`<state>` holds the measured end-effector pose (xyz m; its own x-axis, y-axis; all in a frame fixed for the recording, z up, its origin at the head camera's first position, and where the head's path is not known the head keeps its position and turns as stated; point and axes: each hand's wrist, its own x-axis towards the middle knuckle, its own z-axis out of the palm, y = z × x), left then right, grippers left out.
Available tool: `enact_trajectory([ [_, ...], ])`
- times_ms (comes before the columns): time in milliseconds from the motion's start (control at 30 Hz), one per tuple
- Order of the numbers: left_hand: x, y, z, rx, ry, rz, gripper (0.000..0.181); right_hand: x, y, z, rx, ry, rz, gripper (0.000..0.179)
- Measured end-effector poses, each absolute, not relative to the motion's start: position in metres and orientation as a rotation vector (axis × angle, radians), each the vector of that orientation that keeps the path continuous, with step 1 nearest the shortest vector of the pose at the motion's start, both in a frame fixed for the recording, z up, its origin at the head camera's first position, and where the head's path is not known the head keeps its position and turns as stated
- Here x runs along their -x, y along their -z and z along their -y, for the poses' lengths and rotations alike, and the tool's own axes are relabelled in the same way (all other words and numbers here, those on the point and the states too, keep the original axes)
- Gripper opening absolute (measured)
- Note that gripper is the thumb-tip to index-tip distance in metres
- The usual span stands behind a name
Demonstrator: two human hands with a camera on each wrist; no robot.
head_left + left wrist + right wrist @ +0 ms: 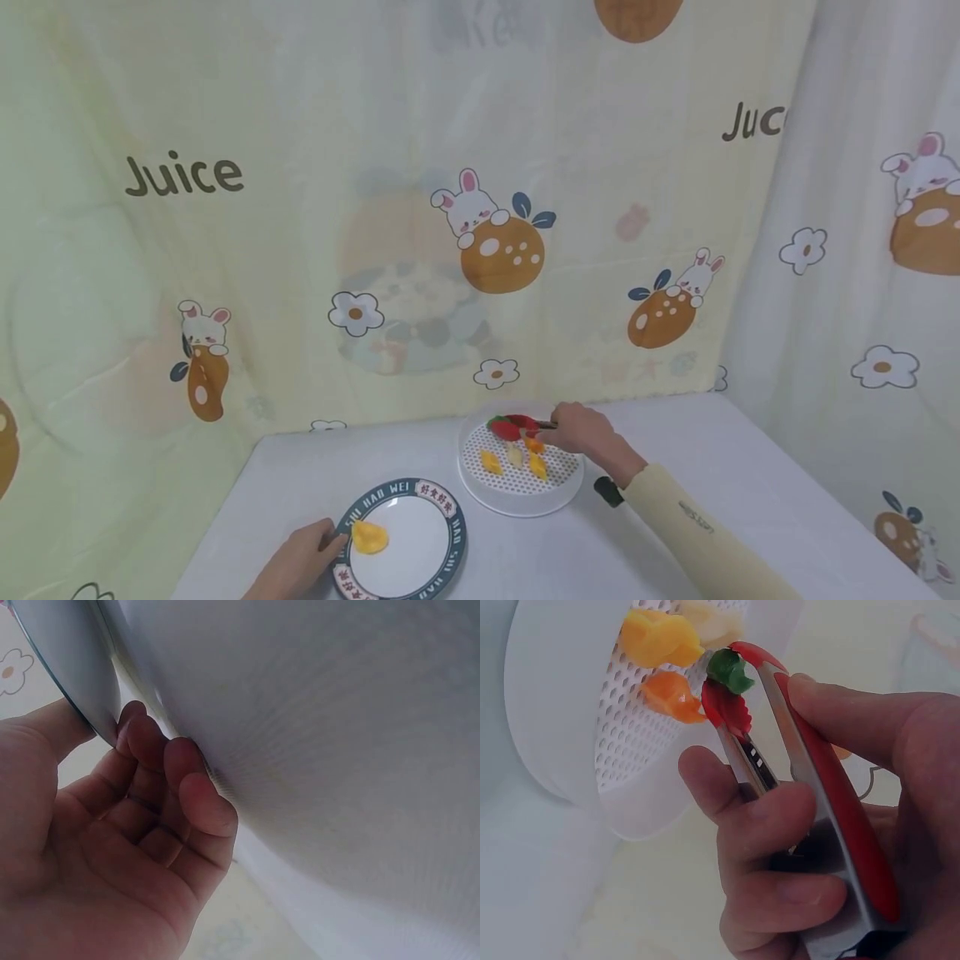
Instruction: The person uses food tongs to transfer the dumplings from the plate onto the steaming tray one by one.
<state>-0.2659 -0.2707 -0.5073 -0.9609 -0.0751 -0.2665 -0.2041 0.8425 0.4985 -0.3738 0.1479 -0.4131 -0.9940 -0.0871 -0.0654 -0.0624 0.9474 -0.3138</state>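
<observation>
My left hand (300,560) grips the left rim of a white plate (412,546) with a dark patterned border. In the left wrist view its thumb lies over the rim and its fingers curl beneath. A yellow dumpling-shaped piece (370,537) lies at the plate's left side. My right hand (588,435) holds red-and-metal tongs (832,802) over a white perforated steamer basket (521,504). Between the tongs' red tips sits a green dumpling-shaped piece (730,670). Yellow (656,637), orange (673,697) and whitish (711,622) pieces lie in the basket.
The basket stands behind and to the right of the plate on a white-covered table (525,558). A printed curtain (420,250) hangs along the table's back edge, another on the right. A small black object (608,492) shows beneath the right wrist.
</observation>
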Motion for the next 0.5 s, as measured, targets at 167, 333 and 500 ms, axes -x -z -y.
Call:
enact_trajectory([
  [167,0.2654,0.5075,0.2705,0.214,-0.787,-2.781,0.026,0.3754,0.4157,-0.145,0.087,0.517,-3.0,0.037],
  [333,0.265,0.5065,0.27,0.212,-0.789,-2.784,0.026,0.3751,0.4202,-0.1448,0.048,0.544,-2.993,0.038],
  [500,0.2653,0.5063,0.2695,0.214,-0.786,-2.783,0.026,0.3708,0.4209,-0.1486,0.051,0.584,-3.01,0.046],
])
